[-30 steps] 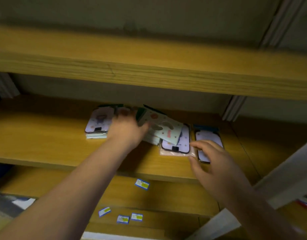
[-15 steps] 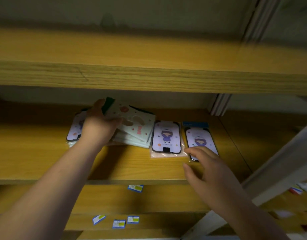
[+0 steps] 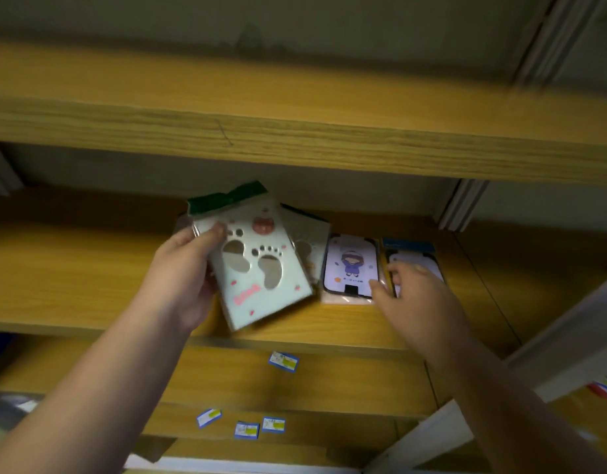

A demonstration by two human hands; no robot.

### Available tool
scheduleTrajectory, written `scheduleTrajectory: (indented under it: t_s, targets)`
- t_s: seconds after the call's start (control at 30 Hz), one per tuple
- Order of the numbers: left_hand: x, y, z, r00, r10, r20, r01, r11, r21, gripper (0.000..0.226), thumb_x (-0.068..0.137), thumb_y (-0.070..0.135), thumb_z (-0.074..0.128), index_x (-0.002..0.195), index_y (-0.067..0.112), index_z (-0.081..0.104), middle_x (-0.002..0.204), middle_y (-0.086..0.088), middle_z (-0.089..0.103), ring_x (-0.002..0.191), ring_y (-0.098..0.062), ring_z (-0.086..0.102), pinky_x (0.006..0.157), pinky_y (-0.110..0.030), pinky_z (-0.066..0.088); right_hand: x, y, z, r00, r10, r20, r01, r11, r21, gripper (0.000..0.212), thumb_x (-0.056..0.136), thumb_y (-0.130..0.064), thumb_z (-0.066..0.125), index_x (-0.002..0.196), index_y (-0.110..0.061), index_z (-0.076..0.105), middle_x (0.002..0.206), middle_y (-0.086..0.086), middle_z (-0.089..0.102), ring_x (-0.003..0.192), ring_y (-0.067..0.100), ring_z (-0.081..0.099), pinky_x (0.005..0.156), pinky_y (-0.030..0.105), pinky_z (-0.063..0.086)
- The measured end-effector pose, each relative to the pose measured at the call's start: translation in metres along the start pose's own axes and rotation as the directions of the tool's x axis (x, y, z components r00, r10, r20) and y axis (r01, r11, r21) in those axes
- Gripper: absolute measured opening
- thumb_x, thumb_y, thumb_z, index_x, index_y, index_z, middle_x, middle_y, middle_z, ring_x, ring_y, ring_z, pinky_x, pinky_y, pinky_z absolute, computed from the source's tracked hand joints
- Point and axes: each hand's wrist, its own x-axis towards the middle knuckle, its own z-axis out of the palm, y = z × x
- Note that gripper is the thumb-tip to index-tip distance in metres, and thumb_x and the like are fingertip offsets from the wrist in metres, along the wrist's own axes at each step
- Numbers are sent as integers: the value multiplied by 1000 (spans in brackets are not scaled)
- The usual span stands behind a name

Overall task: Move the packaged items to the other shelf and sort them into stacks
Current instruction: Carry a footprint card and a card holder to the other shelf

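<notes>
Holding a pale green packaged case [image 3: 261, 268] with footprint cut-outs, the left hand [image 3: 182, 278] has its grip closed on the case's 9 o'clock edge, thumb on the face. Half a second earlier this case lay on the pile; now it is lifted clear, tilted toward the camera. A second green case [image 3: 310, 246] lies behind it at 2 o'clock on the middle shelf [image 3: 72, 268]. The right hand [image 3: 421, 302] hovers with a loose, empty grip, fingers spread over two purple cases [image 3: 351, 265], having slid nearer them. Small labels [image 3: 283, 361] dot the lower shelf at 6 o'clock.
</notes>
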Motion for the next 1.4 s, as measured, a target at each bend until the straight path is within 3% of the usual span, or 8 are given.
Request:
scheduleTrajectory:
  t_s: [0.17, 0.4, 0.6, 0.87, 1.0, 1.1, 1.2, 1.4]
  targets:
    - [-33, -14, 1, 992, -120, 47, 123, 990, -63, 22, 103, 22, 50, 119, 10, 61, 105, -16, 78, 89, -34, 76, 61, -43, 61, 29, -18, 8, 995, 55, 81, -37, 976, -217, 61, 86, -75, 42, 94, -18, 63, 72, 0, 60, 64, 14, 56, 57, 30, 51]
    - [-60, -10, -12, 915, -367, 167, 394, 903, -172, 28, 91, 5, 55, 118, 4, 61, 112, -21, 75, 97, -36, 74, 74, -50, 63, 53, -26, 17, 965, 138, 224, -45, 926, -375, 86, 68, -89, 44, 111, -16, 62, 103, 8, 63, 88, 24, 58, 69, 32, 46]
    - [-71, -10, -14, 879, -416, 234, 468, 847, -252, 34, 88, 9, 60, 122, 11, 60, 110, -21, 75, 97, -39, 74, 70, -64, 58, 62, -19, 1, 943, 161, 290, -140, 986, -90, 66, 75, -60, 76, 120, -13, 65, 118, 11, 67, 97, 24, 60, 73, 29, 43]
    - [-70, -18, -9, 855, -452, 252, 501, 845, -185, 37, 80, 7, 66, 115, -1, 57, 93, -25, 77, 71, -30, 77, 50, -36, 60, 37, -7, -13, 974, 137, 178, -194, 912, 360, 12, 88, -36, 72, 90, -26, 65, 85, 0, 73, 73, 14, 71, 57, 29, 54]
    - [-72, -12, -7, 853, -442, 276, 502, 840, -206, 38, 71, 3, 65, 108, -4, 63, 102, -28, 75, 72, -31, 78, 47, -33, 59, 2, 9, -20, 959, 215, 187, -285, 728, 624, 17, 95, -31, 65, 108, -20, 65, 83, -1, 76, 63, 4, 72, 42, 20, 49]
    - [-85, -19, -2, 900, -370, 232, 409, 900, -151, 28, 86, 6, 62, 114, 8, 64, 106, -21, 76, 83, -31, 77, 51, -35, 61, -25, 25, -32, 941, 231, 248, -338, 578, 743, 24, 92, -39, 66, 107, -21, 67, 87, 1, 78, 77, 23, 74, 66, 45, 62]
    - [-105, -29, 3, 957, -247, 154, 256, 966, -43, 17, 97, 14, 56, 111, 17, 65, 103, -15, 79, 88, -31, 77, 57, -35, 62, -51, 35, -47, 942, 241, 236, -320, 419, 850, 26, 76, -47, 78, 89, -25, 75, 83, 0, 77, 79, 23, 71, 75, 45, 59]
    - [-162, -36, 24, 993, -109, 51, 101, 986, 134, 17, 96, 21, 60, 93, 33, 71, 94, -8, 80, 78, -29, 78, 49, -34, 58, -101, 51, -75, 936, 284, 208, -296, 317, 901, 14, 78, -36, 76, 85, -24, 71, 79, -3, 77, 73, 13, 75, 56, 32, 60]
